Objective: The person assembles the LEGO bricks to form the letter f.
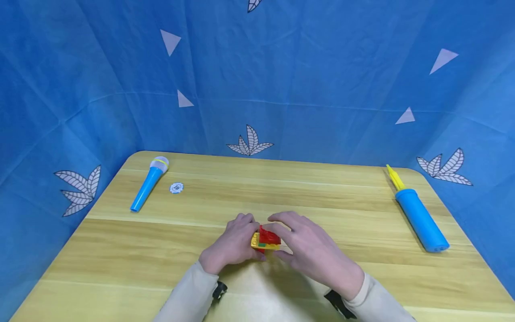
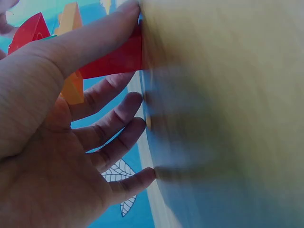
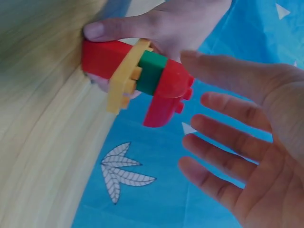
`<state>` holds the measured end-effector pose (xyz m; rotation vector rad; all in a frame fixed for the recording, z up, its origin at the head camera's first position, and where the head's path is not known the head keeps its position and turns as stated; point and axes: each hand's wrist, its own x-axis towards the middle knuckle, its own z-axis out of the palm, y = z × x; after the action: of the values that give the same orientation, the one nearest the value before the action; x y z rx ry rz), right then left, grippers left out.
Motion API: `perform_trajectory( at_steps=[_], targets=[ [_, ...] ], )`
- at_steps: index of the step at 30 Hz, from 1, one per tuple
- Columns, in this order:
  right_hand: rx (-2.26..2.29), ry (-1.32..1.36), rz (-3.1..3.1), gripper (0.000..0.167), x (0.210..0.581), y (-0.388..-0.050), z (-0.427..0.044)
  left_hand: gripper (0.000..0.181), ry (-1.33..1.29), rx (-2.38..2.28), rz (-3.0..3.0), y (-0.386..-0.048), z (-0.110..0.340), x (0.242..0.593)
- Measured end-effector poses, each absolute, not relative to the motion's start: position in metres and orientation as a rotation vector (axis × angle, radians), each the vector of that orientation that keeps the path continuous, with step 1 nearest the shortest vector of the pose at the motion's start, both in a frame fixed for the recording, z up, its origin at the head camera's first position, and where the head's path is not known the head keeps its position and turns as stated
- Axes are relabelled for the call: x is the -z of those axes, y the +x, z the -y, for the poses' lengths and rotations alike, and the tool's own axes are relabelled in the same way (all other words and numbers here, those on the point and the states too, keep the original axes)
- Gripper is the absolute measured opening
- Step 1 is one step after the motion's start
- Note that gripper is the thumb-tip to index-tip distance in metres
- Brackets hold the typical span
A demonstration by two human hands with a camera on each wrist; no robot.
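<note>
A small stack of toy building bricks (image 1: 269, 237) stands on the table near the front middle. The right wrist view shows its layers: a red brick (image 3: 102, 57) at the bottom, a yellow plate (image 3: 124, 80), a green brick (image 3: 151, 72) and a curved red brick (image 3: 166, 90) with studs on top. My left hand (image 1: 234, 243) grips the bottom red brick between thumb and fingers, its other fingertips at the tabletop. Fingers spread and relaxed, my right hand (image 1: 311, 248) is around the top red brick; whether its thumb touches the brick I cannot tell.
On the wooden table (image 1: 161, 264), a blue toy microphone (image 1: 147, 184) and a round white-and-blue chip (image 1: 176, 188) lie at the back left. A blue hand pump (image 1: 421, 219) with a yellow nozzle lies at the right. Blue patterned cloth (image 1: 301, 80) hangs behind.
</note>
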<state>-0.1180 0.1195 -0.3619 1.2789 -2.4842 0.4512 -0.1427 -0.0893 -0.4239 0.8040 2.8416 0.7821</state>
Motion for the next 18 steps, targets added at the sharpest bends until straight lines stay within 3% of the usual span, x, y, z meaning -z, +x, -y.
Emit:
perform_trajectory(
  at_steps=[15,18],
  targets=[
    [-0.366,1.324,2.533,0.107,0.373,-0.119,-0.124,0.074,0.859,-1.021,-2.453,-0.148,0.094,0.404],
    [-0.382,1.301,2.522,0.107,0.372,-0.119,-0.124,0.066,0.855,-1.111,-2.354,-0.148,0.095,0.398]
  ],
)
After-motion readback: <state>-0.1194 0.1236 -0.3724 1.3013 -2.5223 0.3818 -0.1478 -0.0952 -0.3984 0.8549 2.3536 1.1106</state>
